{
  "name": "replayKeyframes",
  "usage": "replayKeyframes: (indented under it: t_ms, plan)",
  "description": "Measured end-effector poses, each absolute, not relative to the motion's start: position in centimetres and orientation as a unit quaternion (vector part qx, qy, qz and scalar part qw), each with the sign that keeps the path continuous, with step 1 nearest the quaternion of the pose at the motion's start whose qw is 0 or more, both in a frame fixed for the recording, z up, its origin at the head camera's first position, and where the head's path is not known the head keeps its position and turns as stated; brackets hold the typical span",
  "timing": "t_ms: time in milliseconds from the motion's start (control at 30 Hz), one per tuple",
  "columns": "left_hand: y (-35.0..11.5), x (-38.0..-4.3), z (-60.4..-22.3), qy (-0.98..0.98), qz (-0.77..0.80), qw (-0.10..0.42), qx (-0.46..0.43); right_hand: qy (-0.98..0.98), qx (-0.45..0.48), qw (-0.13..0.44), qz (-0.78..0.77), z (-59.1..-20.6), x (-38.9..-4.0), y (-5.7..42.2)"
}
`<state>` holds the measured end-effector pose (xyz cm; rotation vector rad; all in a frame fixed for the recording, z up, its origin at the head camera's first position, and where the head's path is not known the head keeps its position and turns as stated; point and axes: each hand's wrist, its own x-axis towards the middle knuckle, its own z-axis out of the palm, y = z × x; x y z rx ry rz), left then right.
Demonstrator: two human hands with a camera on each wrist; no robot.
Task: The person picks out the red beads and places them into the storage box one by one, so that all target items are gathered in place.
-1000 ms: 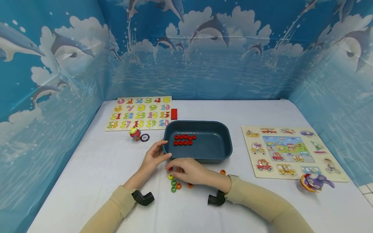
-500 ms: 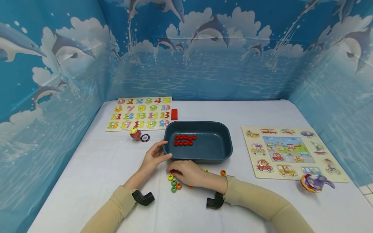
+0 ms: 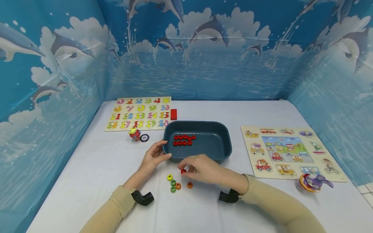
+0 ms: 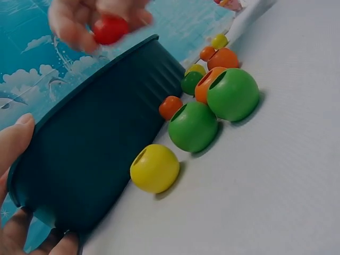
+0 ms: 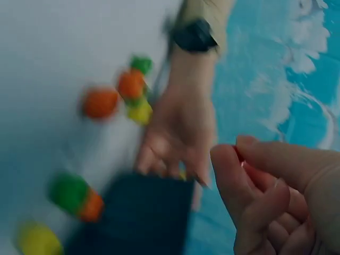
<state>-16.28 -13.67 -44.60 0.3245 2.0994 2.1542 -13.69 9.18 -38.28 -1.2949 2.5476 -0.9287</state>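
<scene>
In the head view a dark blue plastic tray stands mid-table with several red beads in two rows on its left side. My left hand holds the tray's near left corner; the left wrist view shows the thumb at the rim and fingers at the lower edge. Between thumb and fingertips my right hand pinches one red bead, raised close in front of the tray's near wall. Green, yellow and orange beads, among them a yellow one, lie loose on the cloth below both hands.
A number puzzle board lies at the back left, with a red block, a small toy figure and a round chip nearby. At right are a vehicle puzzle board and a purple toy. Dolphin-print curtains enclose the table.
My right hand has picked up the red bead from the table beside the tray's near left corner and moved right with it. The left hand and tray have stayed put.
</scene>
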Motion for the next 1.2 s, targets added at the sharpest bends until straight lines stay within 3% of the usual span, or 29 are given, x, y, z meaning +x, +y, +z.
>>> replayKeyframes:
  t_ms: [300, 633, 867, 1200]
  plan:
    - [-13.6, -15.9, -43.7, 0.702, 0.703, 0.051, 0.101, 0.846, -0.441, 0.071, -0.293, -33.2, -20.2, 12.2]
    - [-13.5, -16.1, -44.1, 0.702, 0.704, 0.051, 0.094, 0.848, -0.423, 0.189, -0.256, -36.3, -27.9, 12.1]
    - [-13.2, -16.1, -44.3, 0.701, 0.704, 0.053, 0.101, 0.859, -0.399, 0.228, -0.227, -39.4, -29.6, 11.9]
    - [-13.5, -17.0, -46.5, 0.696, 0.71, 0.048, 0.101, 0.863, -0.407, 0.22, -0.202, -39.9, -29.3, 11.6]
